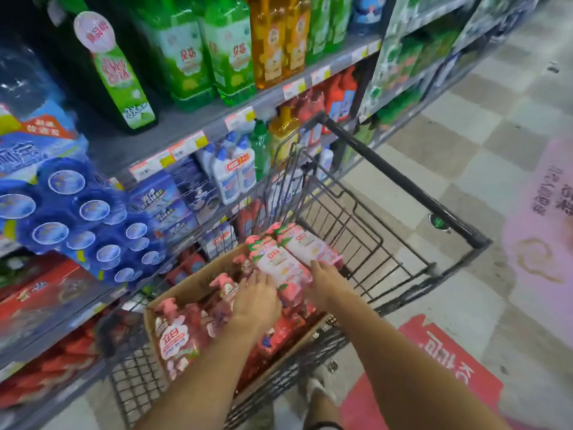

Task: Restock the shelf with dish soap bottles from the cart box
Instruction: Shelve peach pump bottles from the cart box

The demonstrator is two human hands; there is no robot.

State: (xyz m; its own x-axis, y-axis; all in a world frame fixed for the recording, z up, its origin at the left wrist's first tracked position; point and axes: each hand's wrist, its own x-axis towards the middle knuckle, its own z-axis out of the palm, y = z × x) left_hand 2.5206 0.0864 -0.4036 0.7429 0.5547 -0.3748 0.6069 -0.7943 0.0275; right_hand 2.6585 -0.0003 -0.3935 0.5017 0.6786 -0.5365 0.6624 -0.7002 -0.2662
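Note:
A cardboard box (198, 282) sits in a wire shopping cart (356, 231) and holds several pink dish soap bottles. Two pink bottles lie tilted across the box's far corner: one (280, 266) under my left hand, the other (310, 243) beside it under my right hand. My left hand (255, 301) lies over the lower end of its bottle with fingers wrapping it. My right hand (325, 282) grips the base of its bottle. Another pink bottle (176, 339) lies at the box's near left. The shelf (173, 131) stands to the left.
The shelf's upper tier carries green and orange bottles (229, 51). Blue toilet-cleaner packs (71, 209) jut out at the left. The cart's black handle (403, 181) runs diagonally to the right. The tiled floor has red and pink stickers (434, 358). My foot shows below the cart.

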